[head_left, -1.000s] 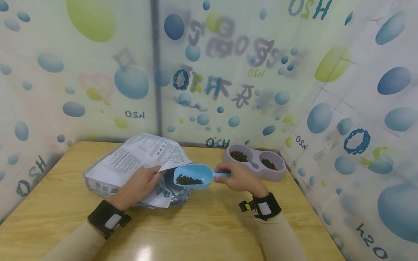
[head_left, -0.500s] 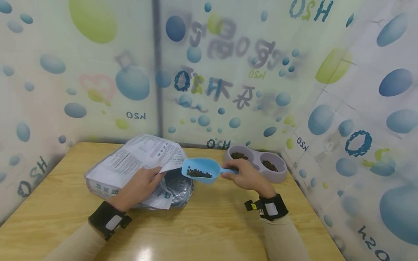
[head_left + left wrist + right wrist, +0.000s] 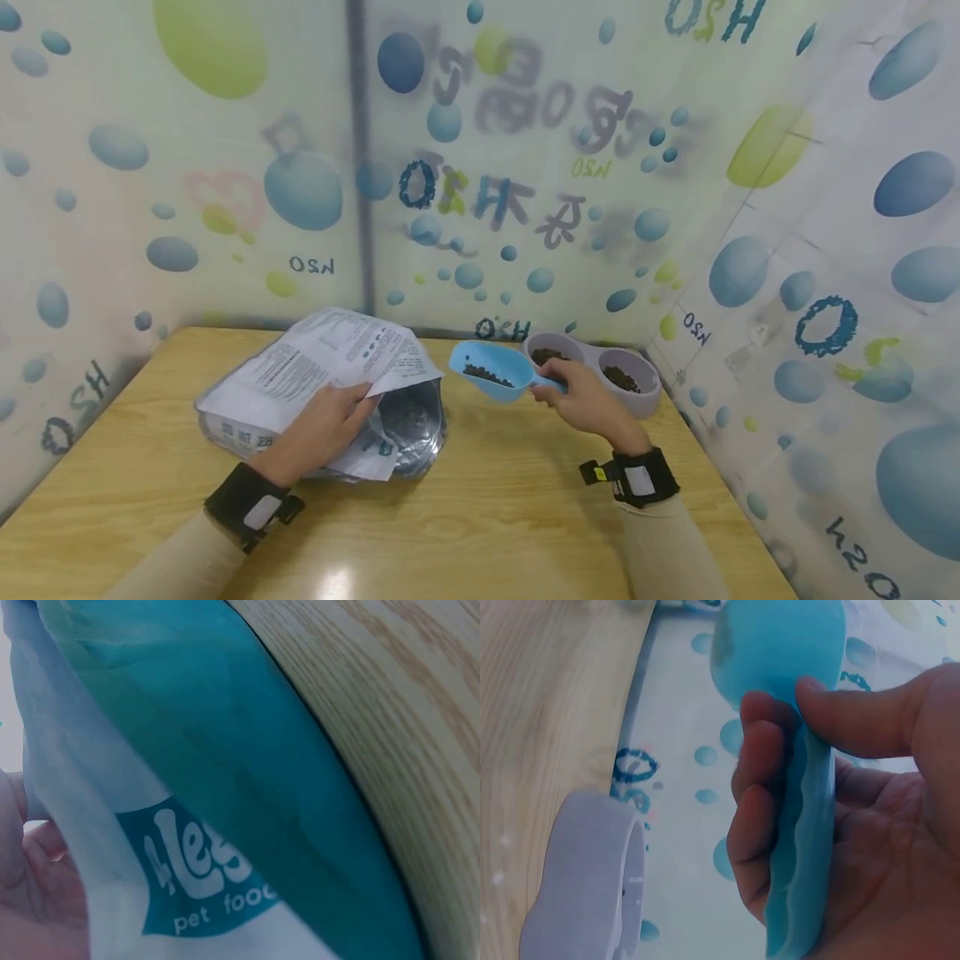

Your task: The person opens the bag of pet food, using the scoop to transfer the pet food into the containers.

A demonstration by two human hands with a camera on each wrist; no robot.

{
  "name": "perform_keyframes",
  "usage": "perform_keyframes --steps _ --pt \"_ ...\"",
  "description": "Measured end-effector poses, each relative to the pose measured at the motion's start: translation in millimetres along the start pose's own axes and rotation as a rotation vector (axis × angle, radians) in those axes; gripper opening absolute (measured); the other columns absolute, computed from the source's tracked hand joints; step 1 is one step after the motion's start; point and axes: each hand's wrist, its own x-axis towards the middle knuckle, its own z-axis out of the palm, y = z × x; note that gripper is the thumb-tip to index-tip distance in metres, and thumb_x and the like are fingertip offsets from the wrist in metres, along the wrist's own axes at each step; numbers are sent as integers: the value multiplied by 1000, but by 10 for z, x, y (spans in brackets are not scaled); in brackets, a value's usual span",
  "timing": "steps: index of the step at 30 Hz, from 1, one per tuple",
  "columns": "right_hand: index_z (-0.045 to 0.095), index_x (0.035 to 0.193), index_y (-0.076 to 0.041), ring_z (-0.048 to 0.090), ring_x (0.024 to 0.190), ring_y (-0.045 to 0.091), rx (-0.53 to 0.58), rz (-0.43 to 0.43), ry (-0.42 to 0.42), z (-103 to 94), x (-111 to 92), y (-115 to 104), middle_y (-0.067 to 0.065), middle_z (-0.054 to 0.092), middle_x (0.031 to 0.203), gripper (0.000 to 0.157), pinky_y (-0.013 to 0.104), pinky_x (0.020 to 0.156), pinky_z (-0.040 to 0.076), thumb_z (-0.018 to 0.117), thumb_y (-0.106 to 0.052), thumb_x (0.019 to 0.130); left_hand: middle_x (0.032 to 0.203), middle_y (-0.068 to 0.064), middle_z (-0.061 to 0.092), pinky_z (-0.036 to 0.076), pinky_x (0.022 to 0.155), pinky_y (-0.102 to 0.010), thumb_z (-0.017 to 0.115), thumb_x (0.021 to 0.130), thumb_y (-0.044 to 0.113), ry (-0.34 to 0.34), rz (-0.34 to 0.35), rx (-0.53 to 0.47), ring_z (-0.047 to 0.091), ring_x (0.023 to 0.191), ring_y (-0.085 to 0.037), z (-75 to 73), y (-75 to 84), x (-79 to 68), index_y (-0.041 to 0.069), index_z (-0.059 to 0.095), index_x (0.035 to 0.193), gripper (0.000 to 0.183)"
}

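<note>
A white pet food bag [image 3: 300, 358] lies on its side, its silver-lined mouth open to the right. My left hand [image 3: 326, 429] grips the upper flap of that mouth. In the left wrist view the printed bag [image 3: 247, 772] hides most of my hand [image 3: 45, 892]. My right hand [image 3: 592, 404] holds a light blue scoop [image 3: 510, 360] by its handle, with brown kibble [image 3: 486, 376] in it. The scoop is in the air between the bag and a lilac double pet bowl [image 3: 643, 406]. Both compartments of the bowl contain kibble. In the right wrist view, fingers wrap the scoop handle [image 3: 810, 847].
Everything stands on a wooden table [image 3: 465, 533]. The double bowl sits at the back right, close to the patterned curtain [image 3: 465, 250] behind the table. Another patterned curtain side [image 3: 817, 250] borders the right edge.
My right hand has carried the loaded scoop out from the bag's mouth, up and to the right toward the bowl. My left hand stays on the bag's flap.
</note>
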Motion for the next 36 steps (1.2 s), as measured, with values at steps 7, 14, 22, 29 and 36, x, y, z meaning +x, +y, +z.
perform_keyframes --steps 7,14,22,29,36 --pt "78 118 -2 66 87 17 -89 -5 120 -59 -65 142 12 80 105 16 39 83 53 73 -18 116 70 6 48 37 51 -25 52 126 31 0 -5 -5 42 52 -6 -10 9 -5 -1 66 161 50" --pt "79 117 1 67 93 19 -134 1 221 -135 -139 295 14 81 106 16 39 86 56 77 -13 112 101 -7 75 39 52 -27 54 125 28 -8 -18 -3 48 55 -9 -14 12 -15 1 65 163 48" --pt "78 103 -1 58 78 18 -151 102 285 -278 -260 491 7 68 87 17 29 73 47 78 -15 113 95 -4 74 38 51 -26 53 126 32 -6 -4 -19 46 54 -8 -22 17 -12 2 64 164 49" --pt "79 115 4 61 75 21 -172 255 274 -423 -396 544 10 70 89 22 35 69 49 72 -17 115 105 -9 77 39 52 -27 53 126 29 -1 3 -19 47 54 -8 -23 30 -12 1 64 163 49" --pt "76 135 12 65 74 25 -245 386 278 -600 -511 555 19 74 94 42 37 63 50 71 -24 115 78 2 60 37 51 -25 51 126 30 -15 1 -18 44 53 -8 -34 27 -4 -1 64 163 50"
